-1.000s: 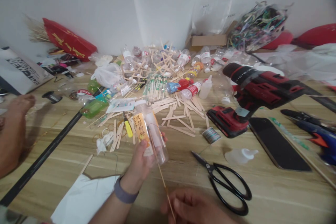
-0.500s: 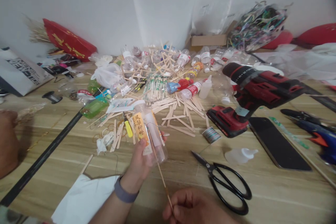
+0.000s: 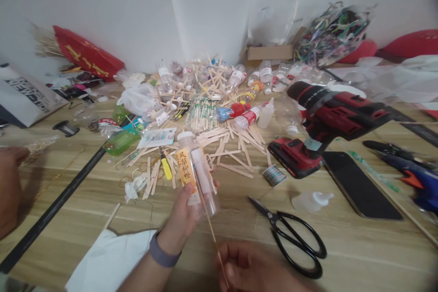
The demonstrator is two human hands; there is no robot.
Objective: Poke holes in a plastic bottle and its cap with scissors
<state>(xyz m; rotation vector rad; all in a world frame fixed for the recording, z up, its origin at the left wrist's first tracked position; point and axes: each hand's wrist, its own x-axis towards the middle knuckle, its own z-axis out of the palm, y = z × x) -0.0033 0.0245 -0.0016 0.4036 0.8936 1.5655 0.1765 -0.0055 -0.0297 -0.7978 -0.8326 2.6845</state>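
Observation:
My left hand (image 3: pixel 183 212) is closed around a clear plastic bottle (image 3: pixel 211 203) with a white cap and an orange label bearing dark characters. The capped end points away from me. A thin wooden stick (image 3: pixel 212 230) runs from my right hand (image 3: pixel 244 262) up to the bottle, its far end overlapping the bottle; whether it goes inside or lies along it I cannot tell. Fingers of my right hand pinch the stick's near end. Black-handled scissors (image 3: pixel 294 232) lie to the right of that hand. White paper (image 3: pixel 109 255) is beside my left forearm.
Flat wooden sticks (image 3: pixel 236 150) and plastic bottles (image 3: pixel 248 118) are heaped toward the wall. A red drill (image 3: pixel 342 114), phone (image 3: pixel 362 185), thread spool (image 3: pixel 274 175) and small squeeze bottle (image 3: pixel 311 201) lie on the right. At far left is another person's hand (image 3: pixel 10 187), near a black bar (image 3: pixel 58 200).
The bottle and my left hand have shifted slightly, and my right hand sits a little farther right with the stick. The other person's hand at the left has moved, fingers now reaching toward a clear packet.

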